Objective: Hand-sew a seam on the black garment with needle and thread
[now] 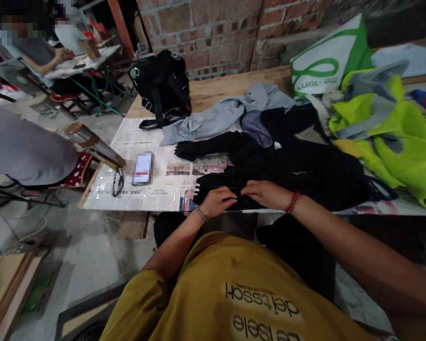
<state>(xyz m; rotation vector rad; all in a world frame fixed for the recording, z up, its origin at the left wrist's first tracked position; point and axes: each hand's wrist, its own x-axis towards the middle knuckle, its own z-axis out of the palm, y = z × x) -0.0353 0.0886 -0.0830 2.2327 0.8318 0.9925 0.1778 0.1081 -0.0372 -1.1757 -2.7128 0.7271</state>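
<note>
Black garment [326, 177] lies under left hand [218, 201] and right hand [266, 193], its near sleeve [216, 181] running toward the phone [143, 168], left hand nearer that phone; fingertips press together, on what I cannot tell.

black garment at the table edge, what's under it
Printed newspaper shows beneath the black garment, extending past it on the left. Whatever lies under its middle is covered and can't be seen.

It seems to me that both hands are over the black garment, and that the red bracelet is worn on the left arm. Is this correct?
One detail is wrong: the head view shows the red bracelet on the right arm, not the left. Both hands are over the black garment.
</note>
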